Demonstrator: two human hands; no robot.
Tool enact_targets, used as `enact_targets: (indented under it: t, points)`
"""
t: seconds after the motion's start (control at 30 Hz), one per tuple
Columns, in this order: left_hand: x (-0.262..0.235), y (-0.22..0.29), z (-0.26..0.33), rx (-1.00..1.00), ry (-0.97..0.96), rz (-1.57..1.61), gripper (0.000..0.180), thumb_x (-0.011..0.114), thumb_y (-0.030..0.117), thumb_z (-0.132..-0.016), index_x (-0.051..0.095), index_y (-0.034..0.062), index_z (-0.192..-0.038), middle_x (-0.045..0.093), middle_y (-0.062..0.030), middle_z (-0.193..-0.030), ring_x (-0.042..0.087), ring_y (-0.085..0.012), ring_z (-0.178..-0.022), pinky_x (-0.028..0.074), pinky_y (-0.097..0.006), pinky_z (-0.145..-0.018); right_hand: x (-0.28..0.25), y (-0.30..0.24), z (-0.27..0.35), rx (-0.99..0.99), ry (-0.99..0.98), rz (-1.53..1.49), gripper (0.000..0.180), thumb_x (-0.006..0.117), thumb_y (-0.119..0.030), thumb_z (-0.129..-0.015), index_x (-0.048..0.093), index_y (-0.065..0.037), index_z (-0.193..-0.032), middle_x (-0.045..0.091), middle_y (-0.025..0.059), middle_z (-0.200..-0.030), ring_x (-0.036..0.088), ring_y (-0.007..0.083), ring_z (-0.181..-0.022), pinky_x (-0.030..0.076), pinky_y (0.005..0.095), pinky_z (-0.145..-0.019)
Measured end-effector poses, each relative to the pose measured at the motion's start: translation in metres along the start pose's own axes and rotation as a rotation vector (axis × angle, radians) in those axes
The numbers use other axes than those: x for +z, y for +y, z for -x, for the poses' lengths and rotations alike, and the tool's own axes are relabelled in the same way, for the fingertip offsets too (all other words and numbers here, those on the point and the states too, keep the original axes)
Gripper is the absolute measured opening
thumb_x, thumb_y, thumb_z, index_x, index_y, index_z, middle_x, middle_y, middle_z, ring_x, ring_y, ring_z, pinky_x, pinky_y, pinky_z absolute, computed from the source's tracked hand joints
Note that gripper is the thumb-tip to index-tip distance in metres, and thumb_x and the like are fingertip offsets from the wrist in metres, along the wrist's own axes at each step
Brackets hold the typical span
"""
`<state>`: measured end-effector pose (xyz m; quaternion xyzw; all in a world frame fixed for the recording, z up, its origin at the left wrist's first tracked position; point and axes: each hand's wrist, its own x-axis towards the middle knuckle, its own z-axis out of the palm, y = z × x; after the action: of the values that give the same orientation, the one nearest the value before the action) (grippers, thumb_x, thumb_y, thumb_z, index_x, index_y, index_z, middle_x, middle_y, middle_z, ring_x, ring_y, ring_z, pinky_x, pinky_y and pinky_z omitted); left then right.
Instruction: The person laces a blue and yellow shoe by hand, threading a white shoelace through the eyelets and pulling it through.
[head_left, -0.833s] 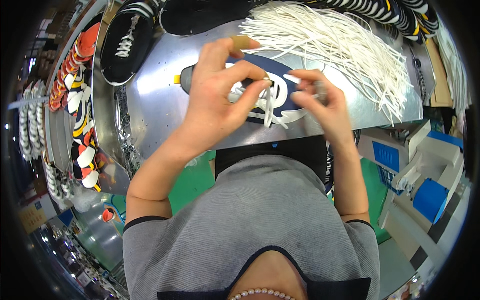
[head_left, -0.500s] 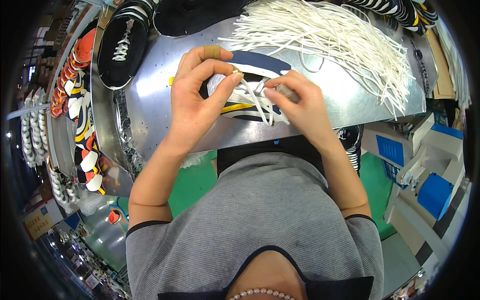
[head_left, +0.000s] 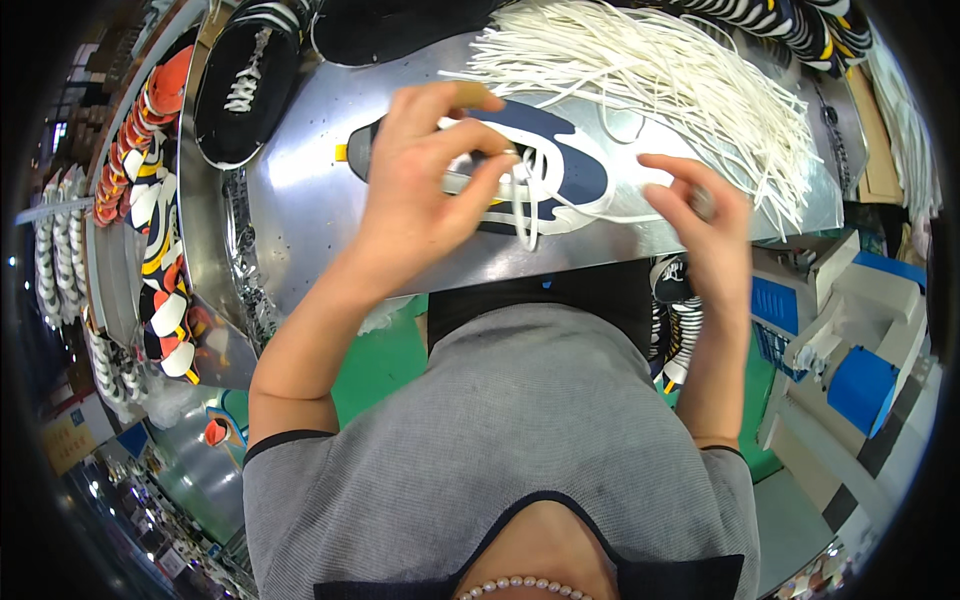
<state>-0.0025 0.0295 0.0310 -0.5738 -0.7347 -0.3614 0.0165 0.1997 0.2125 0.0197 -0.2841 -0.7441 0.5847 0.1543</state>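
A navy and white shoe upper (head_left: 583, 178) lies on the metal table, toe to the right and yellow tab to the left. My left hand (head_left: 430, 165) hovers over its opening, thumb and forefinger pinching a white shoelace (head_left: 531, 215) whose loops hang over the upper. Tan tape wraps one left finger. Off to the right of the toe is my right hand (head_left: 708, 215), thumb and forefinger apart with nothing between their tips; a grey wrap covers one finger. One stretch of lace runs from the upper toward the right thumb, where its end is hidden.
A big heap of loose white laces (head_left: 650, 75) spreads over the far right of the table (head_left: 310, 225). Black shoe pieces (head_left: 235, 125) lie at the far left. Orange and white uppers (head_left: 165, 130) are stacked past the left edge; grey and blue equipment (head_left: 865, 385) stands at right.
My right hand has swung away to the right from the shoe upper, and a length of lace now stretches after it. My left hand has shifted slightly right, still pinching.
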Motion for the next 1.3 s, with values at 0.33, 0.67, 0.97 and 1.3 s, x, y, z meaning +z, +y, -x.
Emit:
enact_targets:
  t: [0.33, 0.67, 0.97, 1.3]
  points:
    - [-0.01, 0.004, 0.03, -0.156, -0.152, -0.118, 0.027, 0.072, 0.011, -0.088, 0.066, 0.0004, -0.112, 0.067, -0.0128, -0.102, 0.063, -0.0276, -0.098, 0.049, -0.035, -0.089, 0.085, 0.031, -0.034, 0.188, -0.06, -0.674, 0.016, 0.063, -0.012, -0.097, 0.062, -0.002, -0.11, 0.065, 0.001, -0.075, 0.035, -0.0003, -0.05, 0.025, 0.0178, -0.045]
    - [0.032, -0.024, 0.011, -1.093, -0.43, 0.752, 0.047, 0.062, 0.052, -0.096, 0.072, 0.0051, -0.094, 0.067, -0.0012, -0.076, 0.052, -0.006, -0.058, 0.042, -0.022, -0.056, 0.095, 0.034, -0.035, 0.141, -0.029, -0.375, 0.036, 0.069, -0.006, -0.088, 0.054, 0.003, -0.119, 0.074, 0.0131, -0.082, 0.073, 0.0164, -0.077, 0.054, 0.0276, -0.071]
    - [0.036, -0.006, 0.033, -0.903, -0.079, 0.625, 0.023, 0.074, 0.022, -0.091, 0.071, 0.002, -0.101, 0.069, 0.0004, -0.088, 0.058, -0.0049, -0.07, 0.044, -0.022, -0.057, 0.087, 0.019, -0.022, -0.058, -0.121, -0.024, 0.038, 0.07, -0.016, -0.089, 0.051, -0.001, -0.118, 0.073, 0.0153, -0.084, 0.071, 0.0317, -0.086, 0.053, 0.037, -0.076]
    - [0.041, -0.004, 0.036, -0.798, 0.003, 0.66, 0.021, 0.074, 0.015, -0.091, 0.07, 0.0009, -0.105, 0.071, -0.0018, -0.093, 0.062, -0.0055, -0.076, 0.049, -0.022, -0.064, 0.076, 0.022, -0.021, -0.256, -0.073, 0.141, 0.012, 0.066, -0.012, -0.091, 0.061, -0.001, -0.093, 0.07, 0.0161, -0.077, 0.068, 0.0353, -0.071, 0.052, 0.0418, -0.064]
